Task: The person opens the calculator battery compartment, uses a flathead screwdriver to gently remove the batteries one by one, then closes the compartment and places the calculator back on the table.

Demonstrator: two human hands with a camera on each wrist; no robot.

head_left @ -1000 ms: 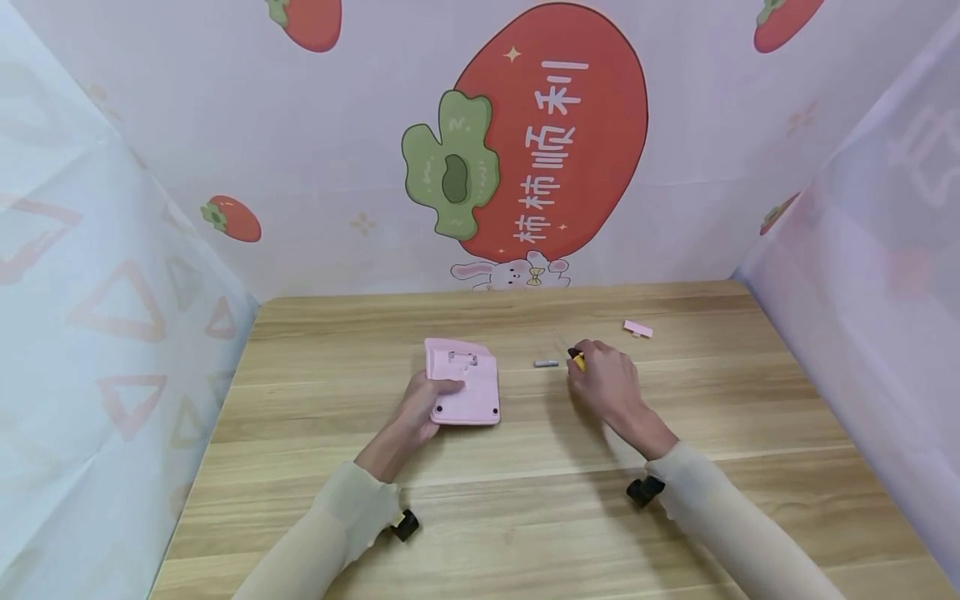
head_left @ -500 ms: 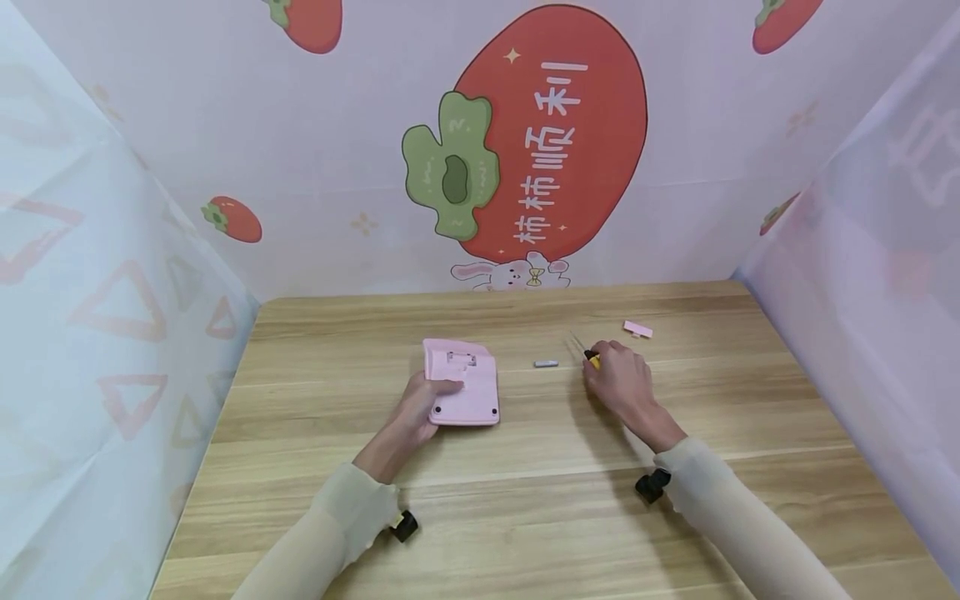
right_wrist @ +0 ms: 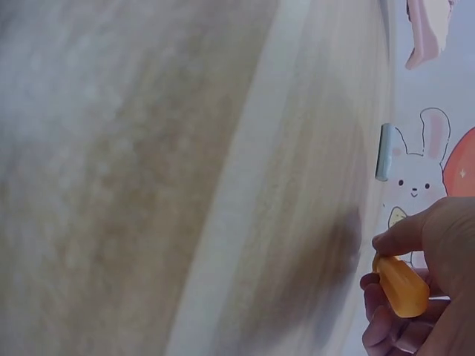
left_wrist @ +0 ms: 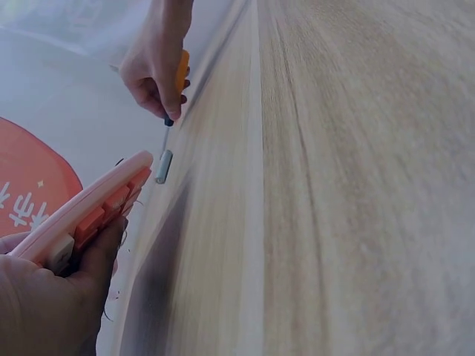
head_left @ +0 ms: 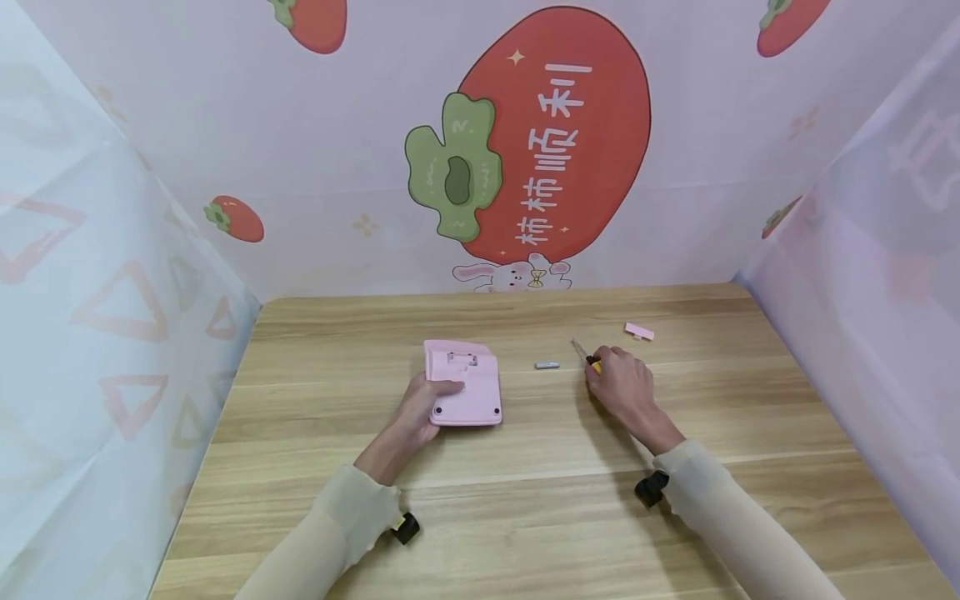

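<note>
My left hand (head_left: 415, 410) grips a pink calculator (head_left: 480, 398), its thumb across the back. The back faces up toward the head camera, and a battery compartment (head_left: 462, 359) lies uncovered near its far end. On the underside, coloured keys (left_wrist: 90, 222) show in the left wrist view. My right hand (head_left: 622, 385) pinches a screwdriver by its yellow-and-black handle (right_wrist: 403, 288); the thin metal shaft (head_left: 579, 347) points away to the left. Between the hands, a small grey battery (head_left: 547, 365) lies on the table, apart from both.
A small pink battery cover (head_left: 639, 331) lies on the wooden table (head_left: 480, 517), beyond my right hand. Printed cloth walls (head_left: 330, 167) enclose the table at the back and on both sides.
My right hand has shifted a little to the right with the screwdriver, away from the battery. The left hand and calculator have stayed almost still.
</note>
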